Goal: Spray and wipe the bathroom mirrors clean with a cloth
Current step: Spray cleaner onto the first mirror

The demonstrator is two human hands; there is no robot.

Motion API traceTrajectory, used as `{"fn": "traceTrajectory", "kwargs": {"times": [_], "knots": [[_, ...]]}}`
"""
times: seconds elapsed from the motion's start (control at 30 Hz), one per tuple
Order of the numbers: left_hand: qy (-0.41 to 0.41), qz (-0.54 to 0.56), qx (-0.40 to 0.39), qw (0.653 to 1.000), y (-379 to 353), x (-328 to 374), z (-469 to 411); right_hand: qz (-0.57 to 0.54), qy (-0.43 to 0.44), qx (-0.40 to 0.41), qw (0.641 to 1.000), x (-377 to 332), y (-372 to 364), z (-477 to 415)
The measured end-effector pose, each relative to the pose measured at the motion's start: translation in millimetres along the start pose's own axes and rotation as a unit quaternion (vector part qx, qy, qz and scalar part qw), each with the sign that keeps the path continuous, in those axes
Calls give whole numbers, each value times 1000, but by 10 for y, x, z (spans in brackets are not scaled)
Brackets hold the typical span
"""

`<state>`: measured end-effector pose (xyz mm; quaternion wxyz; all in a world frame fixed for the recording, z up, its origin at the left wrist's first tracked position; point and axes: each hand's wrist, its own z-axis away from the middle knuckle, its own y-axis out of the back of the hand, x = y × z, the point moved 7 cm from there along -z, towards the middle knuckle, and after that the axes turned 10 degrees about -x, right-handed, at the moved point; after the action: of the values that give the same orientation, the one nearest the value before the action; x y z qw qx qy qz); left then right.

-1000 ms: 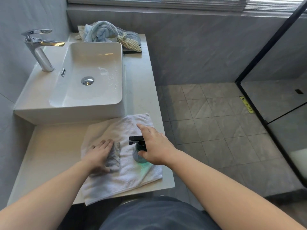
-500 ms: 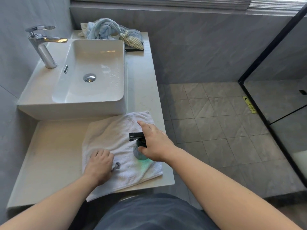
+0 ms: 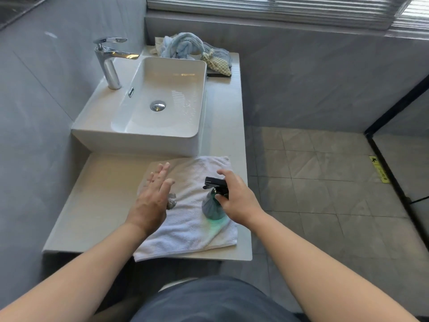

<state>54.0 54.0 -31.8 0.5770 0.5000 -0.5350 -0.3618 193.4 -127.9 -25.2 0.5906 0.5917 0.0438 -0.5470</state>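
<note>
- The right hand has its fingers curled round the neck of the spray bottle, forefinger stretched over the black nozzle.
- The bottle stands upright on a white towel spread at the near end of the counter.
- The left hand is flat and holds nothing, fingers straight over the towel; I cannot tell whether it touches.
- A small grey cloth lies crumpled on the towel, just beside that palm.
- Further along sit the basin, the tap and a heap of cloths.
</note>
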Motion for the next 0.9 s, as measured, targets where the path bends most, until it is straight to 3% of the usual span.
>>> {"fn": "traceTrajectory", "kwargs": {"times": [0.23, 0.47, 0.57, 0.77, 0.9], "knots": [[-18, -107, 10, 994, 402, 266, 118, -172, -14, 26, 985, 159, -75, -55], [-7, -152, 0, 988, 609, 345, 257, -358, -59, -92, 927, 167, -343, -134], [15, -157, 10, 987, 757, 376, 360, -331, -73, -80, 937, 132, -403, -179], [50, -200, 19, 978, 955, 324, 588, -145, -68, -13, 987, -46, -377, -274], [78, -218, 31, 972, 1178, 334, 679, -127, 14, 33, 991, -456, -238, -270]]}}
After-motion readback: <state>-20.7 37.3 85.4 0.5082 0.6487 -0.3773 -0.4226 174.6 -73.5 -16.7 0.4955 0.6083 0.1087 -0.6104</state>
